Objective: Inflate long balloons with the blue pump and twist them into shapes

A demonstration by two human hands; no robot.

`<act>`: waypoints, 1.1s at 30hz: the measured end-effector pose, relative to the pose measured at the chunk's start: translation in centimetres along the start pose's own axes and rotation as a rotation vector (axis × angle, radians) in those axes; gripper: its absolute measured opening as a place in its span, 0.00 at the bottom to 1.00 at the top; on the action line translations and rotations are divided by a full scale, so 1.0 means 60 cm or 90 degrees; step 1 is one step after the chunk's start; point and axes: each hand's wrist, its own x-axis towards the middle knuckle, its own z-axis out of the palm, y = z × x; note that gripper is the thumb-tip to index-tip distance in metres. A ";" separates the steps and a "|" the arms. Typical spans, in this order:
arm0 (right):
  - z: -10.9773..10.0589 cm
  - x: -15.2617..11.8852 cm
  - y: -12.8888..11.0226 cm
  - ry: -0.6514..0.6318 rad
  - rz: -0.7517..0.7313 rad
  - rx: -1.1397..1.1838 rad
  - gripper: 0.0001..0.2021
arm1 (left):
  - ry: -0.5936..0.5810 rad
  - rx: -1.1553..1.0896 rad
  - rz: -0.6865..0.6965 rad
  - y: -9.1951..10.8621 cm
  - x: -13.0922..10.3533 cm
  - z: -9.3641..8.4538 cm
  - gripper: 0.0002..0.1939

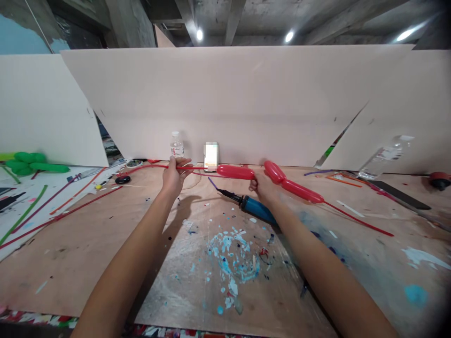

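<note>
A long red balloon (236,172) runs across the space between my hands. Its inflated segment lies just left of my right hand, and thin uninflated red lengths reach my left hand. My left hand (173,177) is closed on the thin part. With curled fingers, my right hand (262,185) grips the balloon at the right end of that segment. Further inflated red segments (302,191) stick out beyond my right hand and end in a thin tail. Below and partly behind my right forearm lies a blue hand pump (256,208) with a black nozzle.
A phone (211,156) and a small bottle (177,144) stand against a white board (225,103). Green balloons (33,163) and loose uninflated ones lie at the left. Another bottle (385,157) leans at the right, near a dark flat strip (400,194). Paint spots mark the wooden table (88,263).
</note>
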 end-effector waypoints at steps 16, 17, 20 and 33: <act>-0.258 0.062 -0.004 0.412 -0.087 -0.552 0.13 | -0.429 0.403 -0.143 -0.031 -0.038 0.006 0.25; -0.261 0.062 0.001 0.402 -0.091 -0.613 0.13 | -0.432 0.413 -0.149 -0.031 -0.038 0.006 0.25; -0.261 0.067 0.010 0.372 -0.098 -0.773 0.16 | -0.433 0.435 -0.161 -0.031 -0.041 0.008 0.25; -0.255 0.085 0.013 0.146 -0.098 -1.078 0.20 | -0.456 0.492 -0.166 -0.034 -0.045 0.007 0.22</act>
